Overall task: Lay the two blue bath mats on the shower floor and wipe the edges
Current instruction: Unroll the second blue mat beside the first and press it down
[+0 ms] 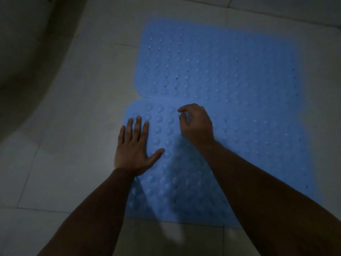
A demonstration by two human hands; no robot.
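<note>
Two blue bath mats with raised bumps and small holes lie side by side on the pale tiled floor. The far mat [221, 60] fills the upper middle; the near mat [249, 154] lies below it, their long edges touching. My left hand [133, 146] presses flat, fingers spread, on the near mat's left edge, partly over the tile. My right hand [197, 124] rests on the near mat close to the seam, fingers curled loosely with nothing visible in them. The light is dim.
Pale floor tiles [77, 111] with thin grout lines surround the mats. A dark curved shadow or object [22, 52] fills the upper left corner. A grout line or step edge [276, 15] crosses the top right beyond the far mat.
</note>
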